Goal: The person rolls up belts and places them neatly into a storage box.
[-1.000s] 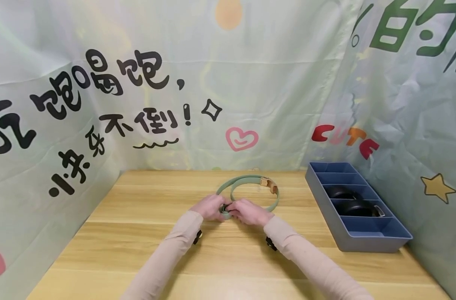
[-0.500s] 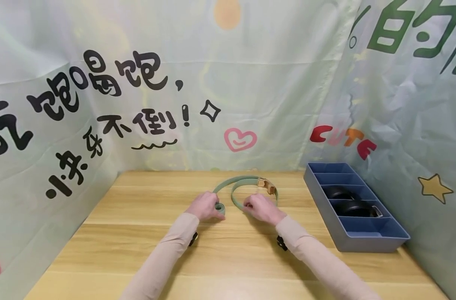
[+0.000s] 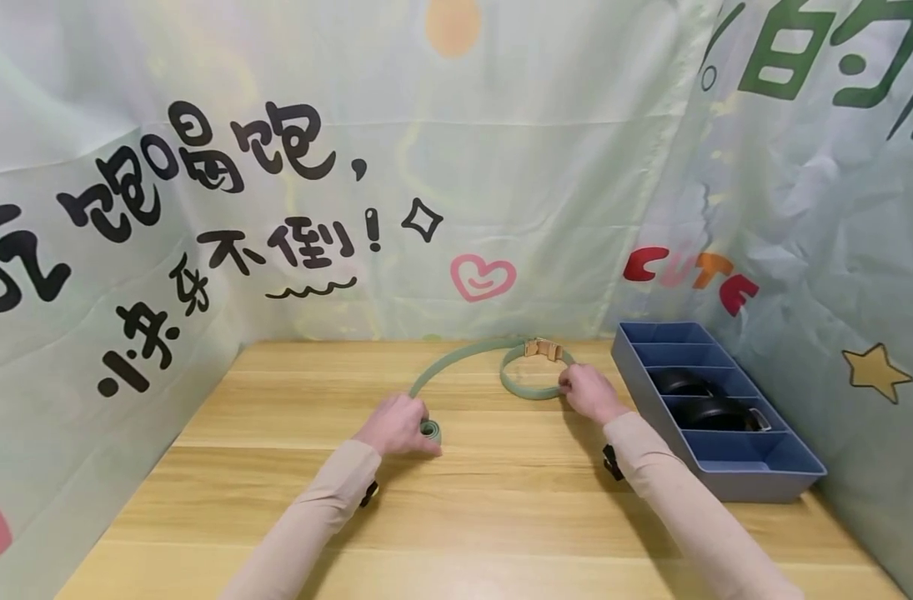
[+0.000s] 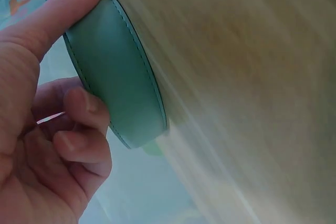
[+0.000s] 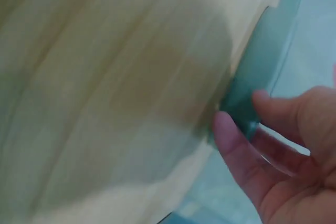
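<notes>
A green belt (image 3: 462, 354) stands on its edge on the wooden table, its strap stitched along both borders in the left wrist view. At one end it is wound into a small roll, which my left hand (image 3: 396, 427) grips, the thumb across the outer turn and the fingers curled against the side. From there the strap arcs back to a gold buckle (image 3: 544, 348), beside an open loop of strap. My right hand (image 3: 593, 392) pinches the right side of this loop between thumb and fingers; in the right wrist view the fingertips (image 5: 228, 124) meet at the strap (image 5: 257, 72).
At the right of the table (image 3: 464, 517) stands a grey-blue box (image 3: 696, 467) with several compartments. Two coiled black belts (image 3: 707, 414) lie in its middle compartments. Printed cloth (image 3: 426, 167) walls the table at the back and both sides.
My right hand has left the roll and moved right and away to the loop. The loop and buckle have shifted right. My left hand has moved slightly left and nearer with the roll.
</notes>
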A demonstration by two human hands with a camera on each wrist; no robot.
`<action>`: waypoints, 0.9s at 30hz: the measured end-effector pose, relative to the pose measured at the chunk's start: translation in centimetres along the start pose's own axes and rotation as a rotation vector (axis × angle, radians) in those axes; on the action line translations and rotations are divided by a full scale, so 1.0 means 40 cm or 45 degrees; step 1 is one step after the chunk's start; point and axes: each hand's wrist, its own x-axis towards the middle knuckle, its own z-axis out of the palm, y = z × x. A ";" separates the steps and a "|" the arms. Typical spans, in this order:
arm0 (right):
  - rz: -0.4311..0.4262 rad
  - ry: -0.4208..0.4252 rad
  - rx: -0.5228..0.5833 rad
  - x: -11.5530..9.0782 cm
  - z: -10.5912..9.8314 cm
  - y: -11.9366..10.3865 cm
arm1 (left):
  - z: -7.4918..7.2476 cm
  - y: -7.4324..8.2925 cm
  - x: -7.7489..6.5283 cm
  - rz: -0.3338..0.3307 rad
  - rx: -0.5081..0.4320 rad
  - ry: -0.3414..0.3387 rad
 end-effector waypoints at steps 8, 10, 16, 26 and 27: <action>0.007 0.169 -0.028 -0.006 0.021 -0.012 | 0.005 0.009 -0.005 0.008 0.006 0.021; -0.058 0.202 0.002 -0.010 0.024 -0.048 | 0.004 0.013 -0.005 0.017 0.017 0.024; -0.487 0.009 0.210 -0.022 0.053 -0.183 | 0.003 0.037 0.011 0.070 0.070 0.021; -0.757 -0.247 0.344 -0.027 0.096 -0.301 | 0.018 0.054 0.020 0.085 0.108 0.081; -0.771 -0.244 0.323 -0.026 0.097 -0.305 | 0.020 0.054 0.020 0.081 0.110 0.083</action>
